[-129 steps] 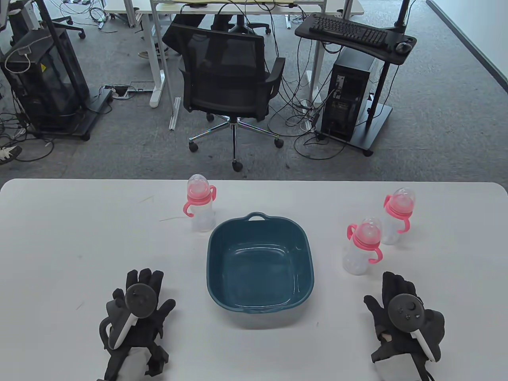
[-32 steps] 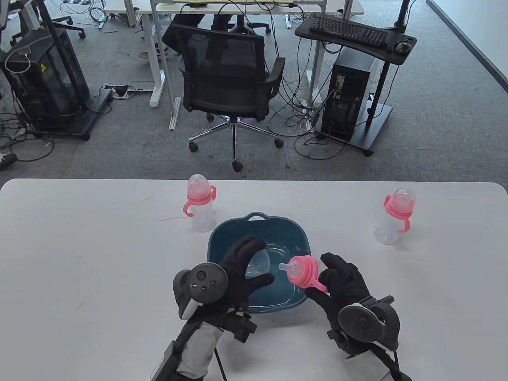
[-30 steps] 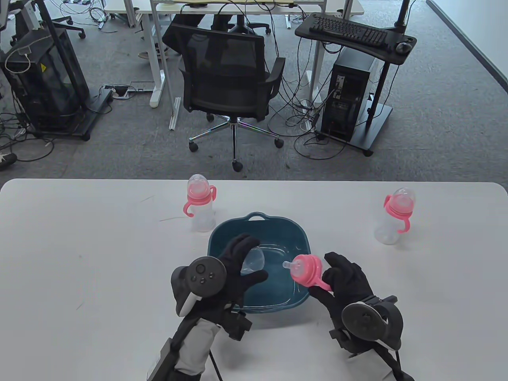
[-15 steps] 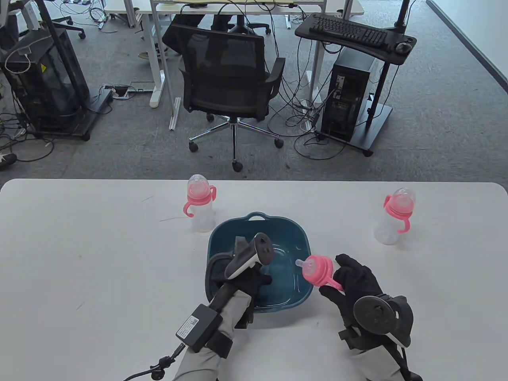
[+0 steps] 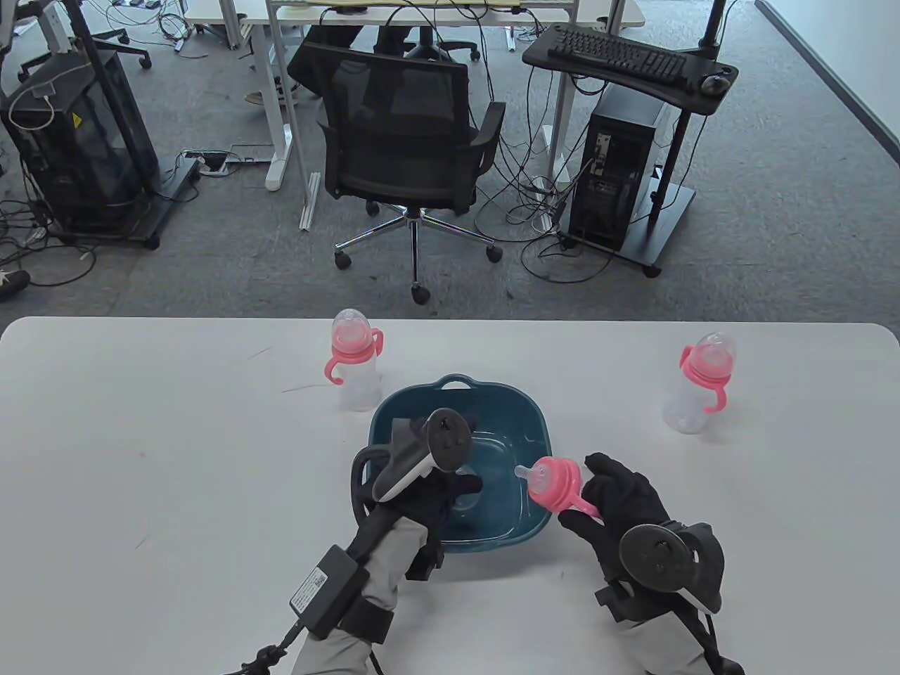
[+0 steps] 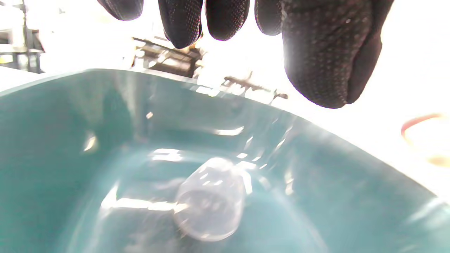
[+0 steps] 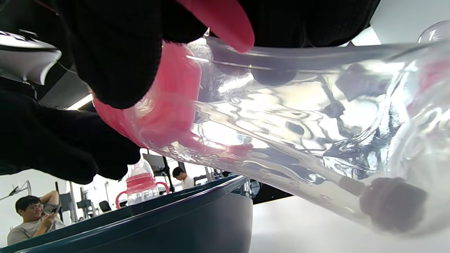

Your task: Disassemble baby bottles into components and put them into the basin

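Cap (image 6: 210, 202) lies in basin (image 5: 534, 422); left hand (image 5: 429, 492) above it, fingers loose, empty. Right hand (image 5: 622, 503) grips bottle (image 5: 555, 484) at basin's right rim. Next, probably: unscrew pink collar.

We see a white table (image 5: 140, 436) carrying a teal basin (image 5: 534, 429) near its middle. One bottle (image 5: 355, 365) stands just beyond the basin's far-left corner; another bottle (image 5: 696, 383) stands well right of the basin.
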`<state>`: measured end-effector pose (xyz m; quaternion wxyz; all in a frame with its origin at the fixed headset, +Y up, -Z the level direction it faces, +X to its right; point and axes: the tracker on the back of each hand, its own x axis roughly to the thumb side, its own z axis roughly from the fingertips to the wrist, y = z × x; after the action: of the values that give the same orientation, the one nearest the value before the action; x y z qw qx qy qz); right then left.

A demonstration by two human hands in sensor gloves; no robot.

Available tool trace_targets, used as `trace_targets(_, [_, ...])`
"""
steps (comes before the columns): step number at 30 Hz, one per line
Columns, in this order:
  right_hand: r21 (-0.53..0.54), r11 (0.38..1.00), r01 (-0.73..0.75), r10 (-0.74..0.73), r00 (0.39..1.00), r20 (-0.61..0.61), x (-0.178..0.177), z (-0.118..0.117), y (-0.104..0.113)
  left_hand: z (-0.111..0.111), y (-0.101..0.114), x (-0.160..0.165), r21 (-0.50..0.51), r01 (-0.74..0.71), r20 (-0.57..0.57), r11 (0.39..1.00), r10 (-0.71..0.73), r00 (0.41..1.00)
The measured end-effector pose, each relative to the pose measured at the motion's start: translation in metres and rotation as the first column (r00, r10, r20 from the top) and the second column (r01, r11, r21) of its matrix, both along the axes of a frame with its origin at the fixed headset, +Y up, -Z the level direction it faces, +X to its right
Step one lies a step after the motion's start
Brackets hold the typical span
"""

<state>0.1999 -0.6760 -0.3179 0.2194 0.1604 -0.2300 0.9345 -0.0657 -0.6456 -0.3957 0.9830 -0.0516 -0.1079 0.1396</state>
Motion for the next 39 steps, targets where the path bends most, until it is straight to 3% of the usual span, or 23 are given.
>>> trace_targets(5, [0.016, 1.0, 0.022, -0.021, 0.998, -0.064, -0.008, 0.004, 0.003, 0.036, 0.016, 0.001, 0.14, -0.214, 0.171, 0.967, 0.189, 0.967])
trace_targets(10, [0.035, 0.999, 0.041, -0.037, 0.991, -0.128, -0.019, 0.009, 0.007, 0.057, 0.012, 0.005, 0.133, -0.352, 0.246, 0.927, 0.313, 0.917])
trace_targets(14, [0.052, 0.998, 0.031, -0.023, 0.986, -0.165, -0.028, 0.013, 0.01, 0.06, 0.005, 0.001, 0.147, -0.362, 0.245, 0.921, 0.32, 0.915])
trace_targets(20, [0.058, 0.996, 0.071, -0.057, 0.976, -0.211, -0.036, 0.018, 0.014, 0.059, -0.005, 0.0, 0.053, -0.473, 0.325, 0.88, 0.433, 0.841])
trace_targets(23, [0.08, 0.996, 0.039, -0.022, 0.979, -0.202, -0.037, 0.021, 0.015, 0.059, -0.005, -0.001, 0.06, -0.498, 0.334, 0.865, 0.453, 0.827])
trace_targets(30, [0.051, 0.985, 0.165, -0.146, 0.953, -0.267, -0.032, 0.019, 0.016, 0.057, -0.005, -0.012, 0.056, -0.544, 0.334, 0.837, 0.498, 0.8])
trace_targets(32, [0.025, 0.986, 0.167, -0.154, 0.95, -0.271, -0.028, 0.016, 0.016, 0.056, -0.005, -0.014, 0.048, -0.544, 0.331, 0.838, 0.5, 0.8])
trace_targets(36, [-0.106, 0.994, 0.015, -0.04, 0.971, -0.234, -0.023, 0.01, 0.007, 0.055, -0.001, -0.014, 0.009, -0.549, 0.356, 0.836, 0.511, 0.783])
trace_targets(39, [-0.128, 0.992, -0.008, -0.023, 0.972, -0.233, -0.023, 0.006, -0.001, 0.058, 0.003, -0.011, -0.001, -0.547, 0.383, 0.837, 0.506, 0.773])
